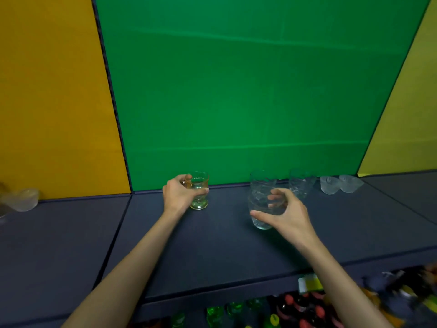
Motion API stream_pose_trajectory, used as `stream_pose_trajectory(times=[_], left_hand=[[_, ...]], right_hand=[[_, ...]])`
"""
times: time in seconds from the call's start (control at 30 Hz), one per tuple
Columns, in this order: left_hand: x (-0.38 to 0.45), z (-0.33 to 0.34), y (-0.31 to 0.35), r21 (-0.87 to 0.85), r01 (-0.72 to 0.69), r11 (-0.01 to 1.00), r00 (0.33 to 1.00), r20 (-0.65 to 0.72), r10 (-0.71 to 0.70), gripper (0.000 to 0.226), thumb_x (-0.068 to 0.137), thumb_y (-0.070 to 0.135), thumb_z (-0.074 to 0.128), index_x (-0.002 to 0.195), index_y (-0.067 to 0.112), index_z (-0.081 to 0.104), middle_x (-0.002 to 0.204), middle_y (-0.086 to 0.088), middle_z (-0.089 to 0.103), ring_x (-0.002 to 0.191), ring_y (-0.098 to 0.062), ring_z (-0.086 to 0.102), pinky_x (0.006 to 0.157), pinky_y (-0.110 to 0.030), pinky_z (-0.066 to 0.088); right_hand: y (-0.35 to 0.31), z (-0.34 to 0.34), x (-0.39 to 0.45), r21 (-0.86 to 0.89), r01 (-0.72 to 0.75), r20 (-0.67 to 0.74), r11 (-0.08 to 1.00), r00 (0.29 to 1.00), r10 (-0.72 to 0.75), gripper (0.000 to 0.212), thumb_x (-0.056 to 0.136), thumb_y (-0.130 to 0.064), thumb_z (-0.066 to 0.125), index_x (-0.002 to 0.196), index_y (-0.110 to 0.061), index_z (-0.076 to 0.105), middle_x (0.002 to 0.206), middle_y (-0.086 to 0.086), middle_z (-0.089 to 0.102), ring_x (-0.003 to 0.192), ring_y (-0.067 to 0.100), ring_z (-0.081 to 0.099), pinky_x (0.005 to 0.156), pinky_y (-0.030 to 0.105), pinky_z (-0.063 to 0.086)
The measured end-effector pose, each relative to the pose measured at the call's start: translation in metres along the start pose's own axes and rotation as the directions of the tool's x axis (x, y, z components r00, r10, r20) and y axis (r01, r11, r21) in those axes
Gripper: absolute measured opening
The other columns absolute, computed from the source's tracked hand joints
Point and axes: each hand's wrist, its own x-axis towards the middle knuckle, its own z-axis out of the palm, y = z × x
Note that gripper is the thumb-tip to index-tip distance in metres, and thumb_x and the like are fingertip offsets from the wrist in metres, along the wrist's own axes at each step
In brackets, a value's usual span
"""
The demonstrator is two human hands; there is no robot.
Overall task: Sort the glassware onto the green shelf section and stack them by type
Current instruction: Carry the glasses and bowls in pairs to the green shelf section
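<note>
Gripping a footed glass near the shelf's back edge, the left hand is steadying it; the right hand is clasping a tumbler before another — likely for stacking.

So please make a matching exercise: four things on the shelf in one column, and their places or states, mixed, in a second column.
Things:
1. footed glass
2. tumbler
3. frosted bowls
4. bowl

Places or states:
A. far right of the green section, side by side
B. in the right hand, off the shelf
C. in front of the orange panel
D. standing on the shelf, left hand around it

Pairs: 1-D, 2-B, 3-A, 4-C
</note>
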Motion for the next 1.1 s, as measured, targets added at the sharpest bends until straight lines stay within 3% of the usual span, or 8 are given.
stream_pose_trajectory(times=[0.23, 0.37, 0.5, 0.63, 0.83, 1.1], left_hand=[[-0.002, 0.013, 0.003, 0.102, 0.0, 0.995, 1.0, -0.008, 0.001, 0.085, 0.055, 0.04, 0.097, 0.129, 0.013, 0.065, 0.118, -0.005, 0.071, 0.106, -0.019, 0.066, 0.094, -0.025, 0.048], [-0.004, 0.009, 0.014, 0.271, -0.061, 0.961, 0.998, 0.019, 0.058, 0.105, 0.059, 0.048, 0.093, 0.148, 0.016, 0.048, 0.145, -0.01, 0.054, 0.133, -0.027, 0.049, 0.111, -0.039, 0.039], [-0.015, 0.012, 0.038, 0.549, -0.205, 0.81, 0.969, -0.003, 0.248, 0.099, 0.071, 0.064, 0.078, 0.152, 0.023, 0.041, 0.155, -0.011, 0.04, 0.143, -0.031, 0.035, 0.117, -0.045, 0.032], [-0.043, 0.031, 0.074, 0.663, -0.369, 0.652, 0.911, 0.121, 0.393, 0.076, 0.079, 0.064, 0.054, 0.142, 0.021, 0.057, 0.146, -0.011, 0.054, 0.135, -0.031, 0.047, 0.111, -0.042, 0.038], [-0.085, 0.07, 0.098, 0.7, -0.443, 0.559, 0.893, 0.288, 0.347, 0.062, 0.086, 0.058, 0.056, 0.136, 0.022, 0.062, 0.142, -0.006, 0.059, 0.129, -0.029, 0.054, 0.105, -0.041, 0.045], [-0.122, 0.105, 0.103, 0.725, -0.425, 0.543, 0.905, 0.326, 0.274, 0.072, 0.083, 0.064, 0.048, 0.144, 0.026, 0.053, 0.143, -0.002, 0.058, 0.128, -0.029, 0.053, 0.104, -0.044, 0.046]], right_hand=[[0.026, -0.02, 0.03, 0.026, 0.013, 0.08, 1.0, 0.997, -0.015, 0.082, 0.048, -0.057, 0.092, 0.117, -0.032, 0.055, 0.106, -0.016, 0.066, 0.102, 0.007, 0.064, 0.094, 0.037, 0.052], [0.037, -0.033, 0.041, 0.042, 0.015, 0.107, 0.999, 0.994, -0.019, 0.081, 0.049, -0.055, 0.092, 0.116, -0.032, 0.054, 0.106, -0.017, 0.065, 0.103, 0.007, 0.063, 0.094, 0.037, 0.052], [0.052, -0.049, 0.048, 0.044, 0.004, 0.128, 0.999, 0.992, -0.01, 0.079, 0.052, -0.052, 0.093, 0.117, -0.03, 0.055, 0.107, -0.017, 0.065, 0.105, 0.008, 0.061, 0.094, 0.034, 0.05], [0.068, -0.066, 0.052, 0.044, 0.001, 0.132, 0.999, 0.991, -0.007, 0.08, 0.053, -0.052, 0.092, 0.119, -0.027, 0.055, 0.108, -0.016, 0.065, 0.106, 0.009, 0.061, 0.093, 0.034, 0.05], [0.09, -0.099, 0.057, 0.002, 0.011, 0.162, 1.0, 0.987, -0.011, 0.075, 0.055, -0.051, 0.092, 0.116, -0.029, 0.054, 0.108, -0.016, 0.063, 0.103, 0.006, 0.061, 0.085, 0.028, 0.048], [0.12, -0.124, 0.063, -0.053, -0.02, 0.184, 0.998, 0.982, 0.029, 0.079, 0.056, -0.052, 0.091, 0.119, -0.026, 0.051, 0.108, -0.015, 0.061, 0.102, 0.01, 0.062, 0.085, 0.03, 0.05]])
